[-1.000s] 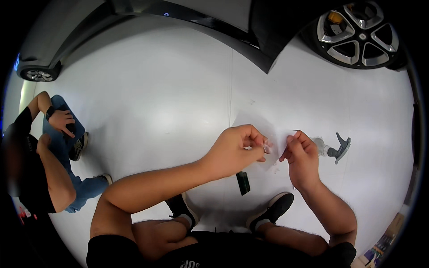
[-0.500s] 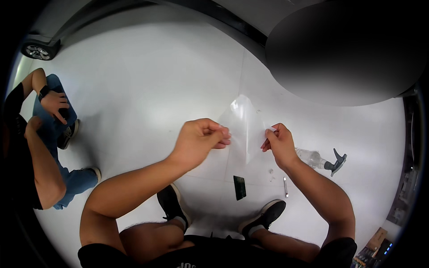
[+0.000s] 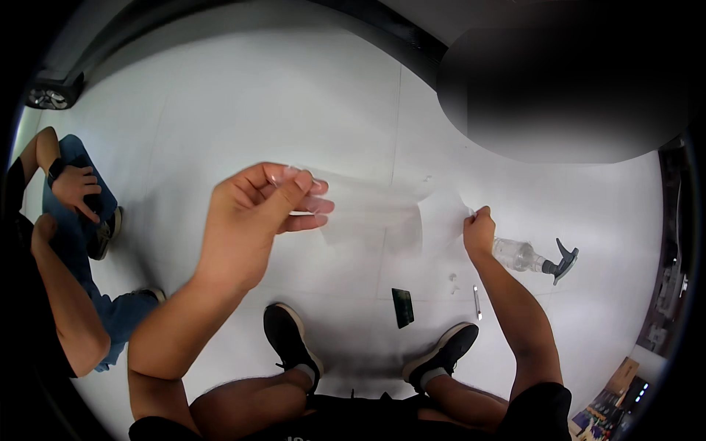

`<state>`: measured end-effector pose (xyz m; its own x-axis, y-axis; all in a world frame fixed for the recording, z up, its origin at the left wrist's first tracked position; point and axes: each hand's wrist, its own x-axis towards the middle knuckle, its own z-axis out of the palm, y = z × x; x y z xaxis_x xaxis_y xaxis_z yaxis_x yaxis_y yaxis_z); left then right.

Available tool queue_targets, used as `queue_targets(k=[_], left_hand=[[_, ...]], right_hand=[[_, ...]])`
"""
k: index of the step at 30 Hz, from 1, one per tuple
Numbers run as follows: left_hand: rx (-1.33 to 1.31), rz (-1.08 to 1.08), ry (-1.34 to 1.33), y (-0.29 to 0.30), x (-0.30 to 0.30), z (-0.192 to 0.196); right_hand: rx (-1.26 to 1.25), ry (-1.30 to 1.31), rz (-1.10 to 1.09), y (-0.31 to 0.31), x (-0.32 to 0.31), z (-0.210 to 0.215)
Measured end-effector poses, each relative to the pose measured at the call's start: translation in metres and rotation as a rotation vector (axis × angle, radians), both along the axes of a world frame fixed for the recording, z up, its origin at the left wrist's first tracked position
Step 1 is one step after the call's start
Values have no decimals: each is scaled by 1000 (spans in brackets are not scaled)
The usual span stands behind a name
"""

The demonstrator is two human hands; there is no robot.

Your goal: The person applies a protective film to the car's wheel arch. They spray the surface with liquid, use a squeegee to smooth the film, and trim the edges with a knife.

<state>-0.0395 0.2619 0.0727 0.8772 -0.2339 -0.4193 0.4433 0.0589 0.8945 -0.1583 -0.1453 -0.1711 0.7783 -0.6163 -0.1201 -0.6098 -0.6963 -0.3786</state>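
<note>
A clear, thin plastic film [image 3: 375, 214] stretches through the air between my hands. My left hand [image 3: 254, 209] pinches its left end between thumb and forefinger, with the other fingers bent behind. Over on the right, my right hand [image 3: 479, 232] is closed with thumb and finger on the film's other end. The sheet curves and sags in the middle, and its edges are hard to make out against the white floor; I cannot tell whether it is one layer or two. Just beyond my right wrist lies a clear spray bottle [image 3: 515, 254] with a dark grey trigger head.
A dark flat rectangular object [image 3: 402, 307] and a slim light-coloured tool [image 3: 477, 302] lie on the floor [image 3: 220, 110] near my shoes. Small clear scraps [image 3: 454, 284] lie close by. Another person [image 3: 73, 242] crouches at the left. A car wheel [image 3: 53, 95] stands far left.
My left hand has moved left and slightly up, and my right hand a little right, so they are farther apart. The film between them is drawn out wider.
</note>
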Motion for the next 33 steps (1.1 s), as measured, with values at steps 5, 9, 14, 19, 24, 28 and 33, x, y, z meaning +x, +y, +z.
queue_targets(k=[5, 9, 14, 19, 24, 28, 33], left_hand=[[-139, -49, -72, 15, 11, 16], [-128, -39, -22, -6, 2, -3], [-246, 80, 167, -17, -2, -17], [-235, -89, 15, -4, 7, -31], [89, -175, -388, 9, 22, -49], [480, -479, -863, -2, 26, -48], [382, -613, -796, -19, 15, -66]], right_hand=[[-193, 153, 135, 5, -29, 23], [155, -356, 472, 115, -15, 97], [215, -613, 476, 224, 33, 158], [-40, -813, 421, 194, 39, 152], [-213, -835, 635, 172, 33, 183], [-80, -811, 659, 163, 31, 206], [46, -687, 611, 151, 22, 216]])
